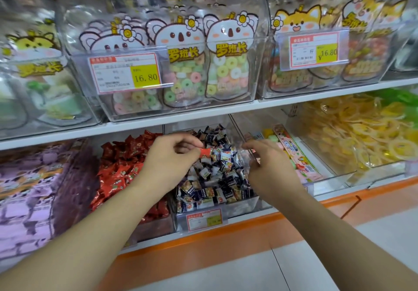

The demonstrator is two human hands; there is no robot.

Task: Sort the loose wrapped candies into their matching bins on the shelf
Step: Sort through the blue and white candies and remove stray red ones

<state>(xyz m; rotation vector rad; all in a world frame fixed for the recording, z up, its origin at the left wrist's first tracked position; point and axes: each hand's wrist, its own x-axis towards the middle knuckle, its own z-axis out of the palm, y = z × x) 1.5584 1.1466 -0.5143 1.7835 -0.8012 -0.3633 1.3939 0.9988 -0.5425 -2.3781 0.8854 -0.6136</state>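
My left hand (174,155) pinches a red wrapped candy (204,152) above the clear bin of dark blue and white candies (217,177) on the lower shelf. The bin of red wrapped candies (122,166) sits just to the left of it, partly behind my left forearm. My right hand (267,164) hovers over the right side of the blue bin with its fingers curled; a small pinkish bit shows at its fingertips, and whether it holds something is unclear.
A purple-wrapped candy bin (34,184) stands far left. Pink stick packs (296,152) and yellow ring candies (357,137) fill bins to the right. Upper shelf bins hold koala bags (228,62) behind price tags. An orange shelf edge (226,234) runs below.
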